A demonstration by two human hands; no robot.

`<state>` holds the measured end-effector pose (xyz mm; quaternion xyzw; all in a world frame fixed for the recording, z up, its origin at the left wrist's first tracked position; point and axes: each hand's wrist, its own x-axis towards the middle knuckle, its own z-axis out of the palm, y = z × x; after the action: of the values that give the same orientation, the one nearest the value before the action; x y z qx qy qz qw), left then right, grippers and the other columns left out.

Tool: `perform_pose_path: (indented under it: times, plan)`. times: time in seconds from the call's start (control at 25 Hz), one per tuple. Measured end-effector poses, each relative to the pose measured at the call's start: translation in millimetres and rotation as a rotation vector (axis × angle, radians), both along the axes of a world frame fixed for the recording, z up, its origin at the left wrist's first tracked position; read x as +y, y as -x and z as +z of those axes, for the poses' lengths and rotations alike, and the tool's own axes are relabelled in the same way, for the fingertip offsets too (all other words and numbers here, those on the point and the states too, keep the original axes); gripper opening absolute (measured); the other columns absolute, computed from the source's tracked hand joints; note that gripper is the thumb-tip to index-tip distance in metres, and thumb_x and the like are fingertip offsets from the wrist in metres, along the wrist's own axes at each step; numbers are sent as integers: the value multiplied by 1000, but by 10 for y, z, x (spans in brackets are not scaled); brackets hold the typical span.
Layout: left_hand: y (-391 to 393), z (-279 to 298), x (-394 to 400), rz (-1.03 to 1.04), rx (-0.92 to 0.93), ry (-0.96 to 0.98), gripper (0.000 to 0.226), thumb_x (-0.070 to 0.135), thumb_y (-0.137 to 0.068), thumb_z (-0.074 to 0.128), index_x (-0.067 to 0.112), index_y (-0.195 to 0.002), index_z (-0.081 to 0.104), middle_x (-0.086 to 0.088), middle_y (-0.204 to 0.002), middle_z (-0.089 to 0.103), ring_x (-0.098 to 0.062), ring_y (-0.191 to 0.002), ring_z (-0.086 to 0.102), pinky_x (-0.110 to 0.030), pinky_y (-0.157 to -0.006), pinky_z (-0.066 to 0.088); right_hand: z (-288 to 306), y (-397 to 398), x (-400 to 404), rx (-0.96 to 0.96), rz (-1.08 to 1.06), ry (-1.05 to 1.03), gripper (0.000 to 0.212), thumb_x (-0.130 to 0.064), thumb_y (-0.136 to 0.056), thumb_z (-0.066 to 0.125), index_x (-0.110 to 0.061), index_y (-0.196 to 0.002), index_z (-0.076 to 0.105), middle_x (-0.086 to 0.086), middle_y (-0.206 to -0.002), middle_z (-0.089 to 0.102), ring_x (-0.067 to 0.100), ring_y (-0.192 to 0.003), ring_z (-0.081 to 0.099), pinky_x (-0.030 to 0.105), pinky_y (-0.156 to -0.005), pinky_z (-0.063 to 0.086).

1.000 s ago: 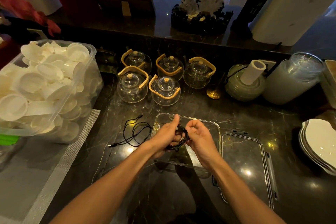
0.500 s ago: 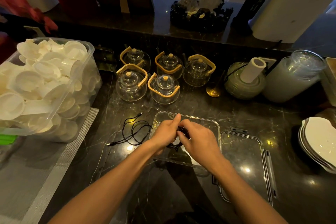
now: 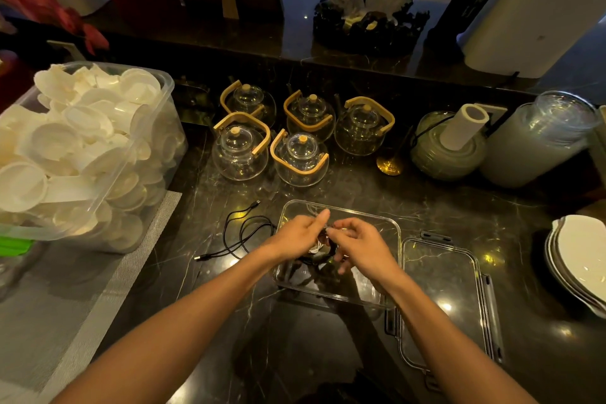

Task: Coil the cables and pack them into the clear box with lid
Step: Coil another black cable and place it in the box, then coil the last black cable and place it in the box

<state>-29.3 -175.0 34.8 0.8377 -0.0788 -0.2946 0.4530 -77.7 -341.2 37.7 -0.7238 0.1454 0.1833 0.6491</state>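
Table (image 3: 344, 354): dark and shiny, with thin pale lines like stone. Everything sits on it.
Big tub (image 3: 157, 128): clear plastic, at the left, full of white plastic spoons and little cups.
Clear box (image 3: 390, 272): open, in the middle of the table, under both hands.
Lid (image 3: 446, 302): clear, lying flat on the table, touching the right side of the clear box.
Glass teapots (image 3: 241, 154): five small round ones with tan handles, behind the clear box.
White plates (image 3: 580, 256): a stack at the far right edge.
Left hand (image 3: 296, 236): over the clear box, fingers curled around the coiled cable, one finger sticking up.
Right hand (image 3: 359, 246): just beside the left hand, fingers bent, pinching the same coiled cable.
Coiled cable (image 3: 323, 251): black, bunched up between the two hands, above the inside of the clear box. Most of it is hidden by the hands.
Loose cable (image 3: 241, 233): black and thin, lying in loops on the table just left of the clear box, with a plug at each end.
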Motion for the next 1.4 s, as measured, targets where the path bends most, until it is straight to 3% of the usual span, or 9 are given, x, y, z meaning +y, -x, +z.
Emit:
perform_pose_path:
  times: [0.2, 0.32, 0.44, 0.6, 0.8, 1.0, 1.16, 1.28, 1.4]
  plan:
    - [-136, -105, 64, -405, 48, -300, 24, 32, -100, 46, 29, -78, 56, 4, -76, 57, -12, -71, 52, -31, -63, 40, -317, -1, -71, 170, 155, -55, 32, -7, -92, 72, 10, -116, 58, 16, -89, 65, 18, -64, 69, 29, -55, 62]
    - [-130, -187, 71, -576, 1, -435, 6, 12, -94, 53, 17, -96, 58, -1, -87, 60, -18, -78, 56, -29, -63, 41, -450, 7, -8, 203, 216, -28, 30, -6, -93, 71, 12, -112, 56, 16, -81, 66, 17, -60, 71, 28, -55, 62]
    - [-86, -239, 29, -635, -103, -590, 27, 1, -92, 57, 8, -118, 58, -11, -109, 64, -25, -93, 60, -31, -72, 44, -571, -23, 34, 230, 235, 42, 16, -3, -94, 69, 7, -104, 61, 16, -76, 65, 14, -56, 71, 27, -54, 62]
    - [-74, -278, -41, -663, -315, -733, 31, 1, -93, 58, 8, -124, 59, -13, -123, 64, -31, -113, 63, -36, -86, 49, -726, -32, 74, 222, 357, 268, 21, -11, -95, 71, 9, -93, 66, 14, -70, 66, 14, -52, 67, 26, -50, 59]
    - [-73, -279, -53, -722, -406, -834, 34, 4, -96, 57, 7, -129, 58, -13, -126, 64, -31, -115, 64, -39, -90, 50, -793, -18, 135, 108, 470, 539, 29, -35, -91, 73, -9, -76, 70, 12, -69, 74, 22, -56, 67, 34, -56, 54]
    - [-93, -204, 1, -760, -447, -863, 28, 5, -96, 56, 8, -123, 61, -13, -120, 67, -31, -111, 66, -38, -89, 49, -724, -43, 139, 67, 563, 633, 29, -45, -88, 73, -17, -78, 70, 1, -72, 69, 12, -65, 60, 30, -58, 43]
    - [-153, -31, 158, -610, -481, -612, 25, 15, -96, 60, 18, -119, 70, -5, -114, 73, -25, -105, 69, -40, -92, 54, -580, -91, 34, 66, 614, 581, 24, -39, -91, 73, -18, -81, 71, -3, -73, 69, 8, -63, 60, 27, -58, 48]
    - [-277, 109, 484, -212, -465, -361, 22, 25, -98, 61, 21, -118, 72, 4, -108, 76, -13, -96, 70, -38, -88, 58, -402, -256, -76, 59, 477, 522, 28, -33, -95, 69, -7, -85, 71, 8, -73, 68, 12, -62, 58, 29, -57, 46]
    - [-401, 14, 989, 150, -426, -377, 24, 27, -96, 64, 21, -118, 71, 3, -107, 76, -17, -99, 71, -42, -87, 58, -219, -502, -83, -4, 312, 504, 34, -33, -95, 71, -2, -83, 69, 2, -62, 60, 11, -52, 50, 31, -53, 44]
